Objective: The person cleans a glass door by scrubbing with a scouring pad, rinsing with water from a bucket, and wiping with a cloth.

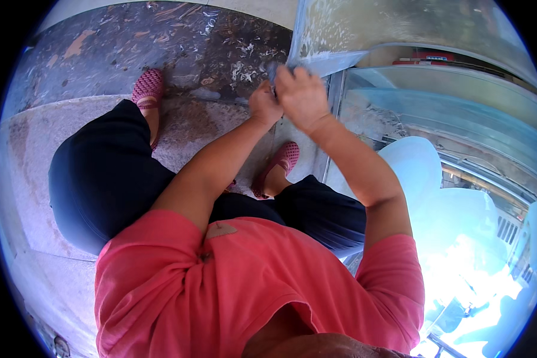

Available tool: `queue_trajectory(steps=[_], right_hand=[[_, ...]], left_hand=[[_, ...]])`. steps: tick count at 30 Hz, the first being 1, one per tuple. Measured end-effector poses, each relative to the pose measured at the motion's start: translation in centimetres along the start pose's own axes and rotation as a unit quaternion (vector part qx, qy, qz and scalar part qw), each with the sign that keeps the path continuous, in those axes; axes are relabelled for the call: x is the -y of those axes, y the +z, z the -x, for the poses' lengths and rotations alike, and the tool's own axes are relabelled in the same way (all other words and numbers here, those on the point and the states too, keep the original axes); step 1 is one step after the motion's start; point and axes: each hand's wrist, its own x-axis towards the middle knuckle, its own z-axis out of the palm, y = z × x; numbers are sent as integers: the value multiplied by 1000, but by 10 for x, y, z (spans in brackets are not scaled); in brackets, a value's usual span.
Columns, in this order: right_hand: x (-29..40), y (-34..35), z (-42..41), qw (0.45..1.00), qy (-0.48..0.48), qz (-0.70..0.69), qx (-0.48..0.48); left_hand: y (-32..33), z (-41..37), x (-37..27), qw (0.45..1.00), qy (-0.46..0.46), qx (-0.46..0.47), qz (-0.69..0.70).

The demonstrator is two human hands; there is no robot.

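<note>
My left hand [266, 102] and my right hand [300, 95] meet in front of me, above the floor. The fingers of my left hand are curled round a small dark thing that shows only in part between the hands. My right hand is bent over it from above, touching or nearly touching it. A blurred greyish patch shows just beyond the fingertips; I cannot tell what it is. Beside my right hand is the lower corner of a glass pane [324, 61] with whitish smears.
A glass display case [447, 107] stands at the right, with red boxes [423, 60] behind its glass. Dark marbled stone [170, 49] crosses the floor ahead, beyond paler tiles [192, 129]. My feet in red woven shoes [148, 87] are apart below my arms.
</note>
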Motion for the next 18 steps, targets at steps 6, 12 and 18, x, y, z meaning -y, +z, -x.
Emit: queue_trajectory(steps=[6,12,18], right_hand=[[-19,-8,-11,999,-26,-23,-29],[-19,-8,-7,998,26,8,-64],[-10,2,3,999,17,-39,-21]], left_hand=[[-2,1,-7,998,15,-4,-56],[0,-11,-20,998,51,-32,25],[1,-8,-2,999,39,-30,-6]])
